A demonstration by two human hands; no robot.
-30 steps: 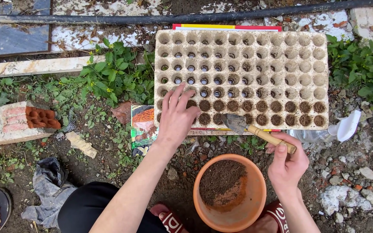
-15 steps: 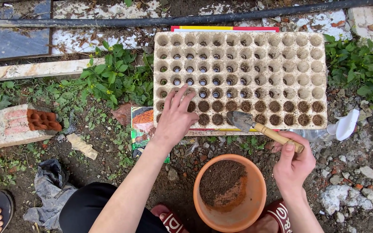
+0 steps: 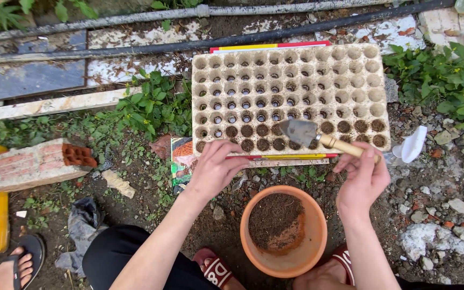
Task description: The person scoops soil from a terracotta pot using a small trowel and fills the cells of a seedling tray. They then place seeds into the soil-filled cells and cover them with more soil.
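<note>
On bare garden ground a seed tray has soil only in its near rows, most cells empty, while the right hand grips a trowel over the near edge and the open left hand steadies it above the half-full pot.

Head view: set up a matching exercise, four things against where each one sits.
Things:
1. trowel
2. orange pot
3. brick
4. left hand

Places:
A. far left, on the ground
B. resting on the seed tray's near edge
C. in the right hand, blade over the tray
D. between the feet, holding soil

Pairs: 1-C, 2-D, 3-A, 4-B
</note>
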